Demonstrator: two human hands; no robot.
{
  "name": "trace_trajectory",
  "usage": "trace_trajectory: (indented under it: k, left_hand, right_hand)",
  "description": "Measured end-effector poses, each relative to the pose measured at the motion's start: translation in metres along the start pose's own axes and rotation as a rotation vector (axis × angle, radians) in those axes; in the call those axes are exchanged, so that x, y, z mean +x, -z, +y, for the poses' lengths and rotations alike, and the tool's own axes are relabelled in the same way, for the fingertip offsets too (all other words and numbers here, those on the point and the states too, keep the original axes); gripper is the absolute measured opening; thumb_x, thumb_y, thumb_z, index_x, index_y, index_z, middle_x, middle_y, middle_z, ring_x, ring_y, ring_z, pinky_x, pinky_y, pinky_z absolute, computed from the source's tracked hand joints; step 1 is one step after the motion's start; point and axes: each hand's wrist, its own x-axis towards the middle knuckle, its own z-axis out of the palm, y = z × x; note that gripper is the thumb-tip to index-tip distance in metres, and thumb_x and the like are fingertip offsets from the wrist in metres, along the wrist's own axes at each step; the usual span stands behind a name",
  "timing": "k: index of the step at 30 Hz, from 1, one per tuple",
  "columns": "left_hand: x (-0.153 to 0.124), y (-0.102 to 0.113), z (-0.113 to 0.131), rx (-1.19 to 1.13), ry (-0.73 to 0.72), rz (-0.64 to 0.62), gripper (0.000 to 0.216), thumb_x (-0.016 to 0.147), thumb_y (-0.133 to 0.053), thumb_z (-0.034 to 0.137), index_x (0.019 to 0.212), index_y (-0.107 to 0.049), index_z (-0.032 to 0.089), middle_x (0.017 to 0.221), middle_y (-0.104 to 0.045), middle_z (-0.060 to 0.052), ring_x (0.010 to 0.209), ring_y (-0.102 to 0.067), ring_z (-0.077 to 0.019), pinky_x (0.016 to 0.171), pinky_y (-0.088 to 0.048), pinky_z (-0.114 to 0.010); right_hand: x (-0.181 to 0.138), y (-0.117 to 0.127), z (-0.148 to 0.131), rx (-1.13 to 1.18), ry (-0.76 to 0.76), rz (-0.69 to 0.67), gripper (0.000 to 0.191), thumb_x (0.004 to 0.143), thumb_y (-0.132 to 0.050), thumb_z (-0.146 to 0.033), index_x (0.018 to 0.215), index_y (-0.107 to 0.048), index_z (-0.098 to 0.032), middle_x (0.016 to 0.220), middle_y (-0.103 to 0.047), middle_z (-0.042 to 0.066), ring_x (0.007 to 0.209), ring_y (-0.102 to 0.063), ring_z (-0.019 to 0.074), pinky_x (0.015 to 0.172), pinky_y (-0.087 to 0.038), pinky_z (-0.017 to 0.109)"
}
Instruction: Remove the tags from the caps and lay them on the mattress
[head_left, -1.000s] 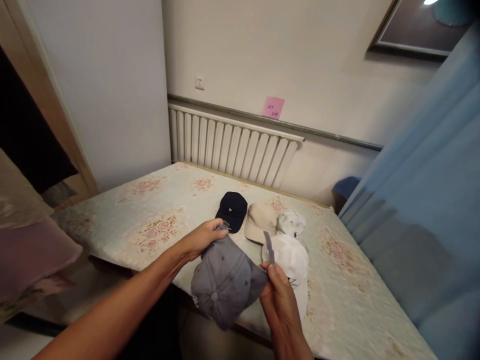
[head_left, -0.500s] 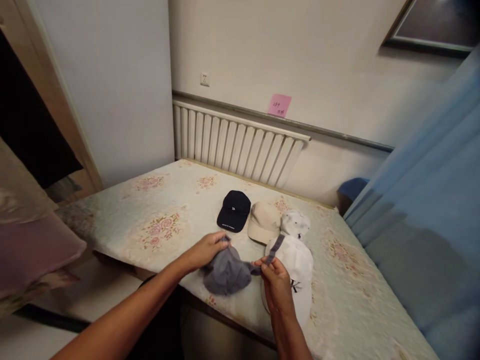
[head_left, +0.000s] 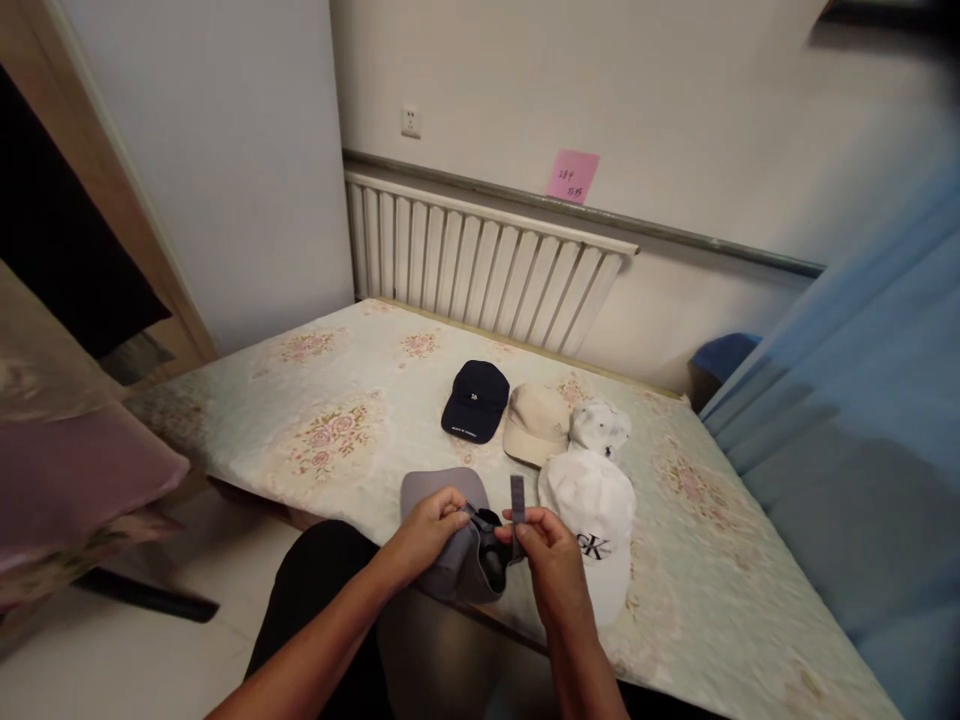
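A grey cap [head_left: 442,560] rests at the near edge of the floral mattress [head_left: 337,430], its back opening facing me. My left hand [head_left: 429,528] pinches the back band of the grey cap. My right hand [head_left: 546,548] pinches the cap's grey strap [head_left: 517,498], which sticks up between the fingers. Just right of my right hand lies a white cap with black letters [head_left: 596,520].
Farther back lie a navy cap [head_left: 474,400], a beige cap [head_left: 534,422] and a small white cap [head_left: 600,425]. A white radiator [head_left: 480,265] runs along the wall under a pink note [head_left: 573,176]. A blue curtain [head_left: 862,420] hangs at the right; a pink cushion [head_left: 67,480] at the left.
The grey cap has been turned over and set down at the mattress edge, back opening toward me. Both hands have come closer together at its back strap. The view has tilted downward.
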Motion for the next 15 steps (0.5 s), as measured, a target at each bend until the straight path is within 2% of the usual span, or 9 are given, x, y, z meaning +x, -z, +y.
trace_trajectory:
  k: [3,6,10,15]
  left_hand:
    - [-0.005,-0.004,0.002,0.009,-0.011,-0.007,0.016,0.074,-0.054,0.033,0.075,-0.048,0.017,0.064,-0.046,0.006,0.058,-0.041,-0.0096,0.056,-0.031,-0.022]
    - [-0.010,-0.008,0.006,-0.010,-0.010,-0.035,0.015,0.072,-0.055,0.028,0.080,-0.051,0.016,0.063,-0.049,0.006,0.057,-0.043,-0.0096,0.055,-0.031,-0.022]
    - [-0.015,-0.012,0.009,-0.032,-0.044,-0.069,0.016,0.071,-0.056,0.023,0.085,-0.051,0.017,0.065,-0.056,0.004,0.058,-0.047,-0.0100,0.057,-0.033,-0.022]
    - [-0.019,-0.014,0.010,0.024,-0.045,-0.105,0.015,0.070,-0.056,0.018,0.085,-0.051,0.018,0.068,-0.063,0.002,0.062,-0.054,-0.0122,0.060,-0.037,-0.023]
  right_hand:
    - [-0.002,-0.004,-0.003,-0.007,0.018,-0.034,0.019,0.076,-0.064,-0.034,0.087,-0.063,-0.018,0.072,-0.071,0.004,0.070,-0.063,0.0177,0.069,-0.043,0.028]
    - [-0.002,-0.010,-0.001,0.008,0.024,-0.051,0.016,0.075,-0.064,-0.031,0.084,-0.062,-0.018,0.061,-0.066,0.000,0.061,-0.057,0.0144,0.062,-0.040,0.026]
    - [-0.001,-0.019,0.007,0.049,-0.043,-0.067,0.012,0.074,-0.063,-0.030,0.077,-0.059,-0.019,0.051,-0.057,-0.005,0.049,-0.048,0.0105,0.053,-0.035,0.023]
    - [-0.003,-0.028,0.010,0.109,-0.134,-0.077,0.018,0.068,-0.068,-0.031,0.072,-0.055,-0.019,0.045,-0.055,-0.006,0.042,-0.046,0.0098,0.047,-0.033,0.022]
